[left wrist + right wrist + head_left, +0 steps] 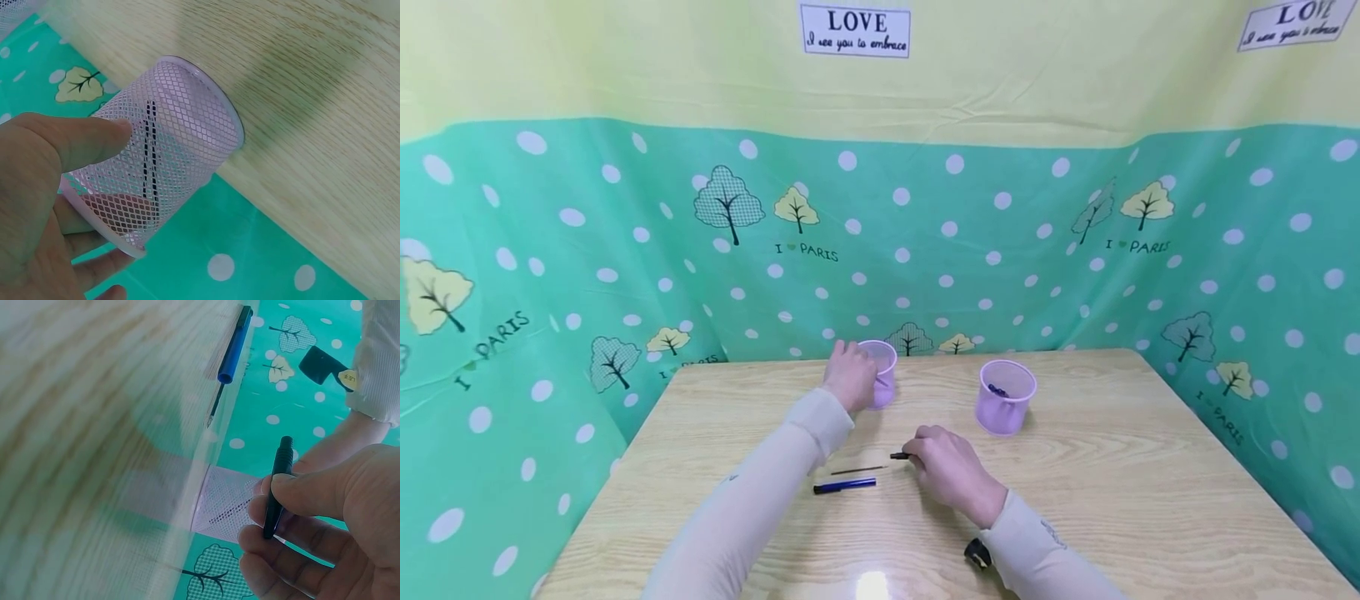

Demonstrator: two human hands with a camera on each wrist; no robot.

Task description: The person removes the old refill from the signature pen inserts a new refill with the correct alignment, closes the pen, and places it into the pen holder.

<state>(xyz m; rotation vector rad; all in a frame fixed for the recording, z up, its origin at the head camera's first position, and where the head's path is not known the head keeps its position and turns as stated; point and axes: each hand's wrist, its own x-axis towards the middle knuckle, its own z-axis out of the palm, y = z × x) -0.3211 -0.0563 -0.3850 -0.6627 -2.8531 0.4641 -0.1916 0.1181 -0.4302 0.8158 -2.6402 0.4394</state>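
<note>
My left hand (pixel 852 377) grips a purple mesh pen cup (pixel 187 119) near its open rim, thumb outside the mesh. Through the mesh, thin dark sticks (pixel 150 156) show inside. The cup's base appears to rest on the table. My right hand (pixel 951 471) pinches a short black pen part (pixel 279 481) between thumb and fingers, just over the table; one of its ends is ribbed. To its left lies a thin pen refill (pixel 859 470). Nearer to me is a blue pen barrel (pixel 850 484) with a black clip end; its other end looks hollow in the right wrist view.
A second purple mesh cup (pixel 1002 417) stands at the right back, with small dark blue pieces (pixel 997 390) inside. A black device (pixel 977 554) sits by my right sleeve. Behind the wooden table (pixel 1112 467) hangs a green and yellow printed curtain (pixel 925 217).
</note>
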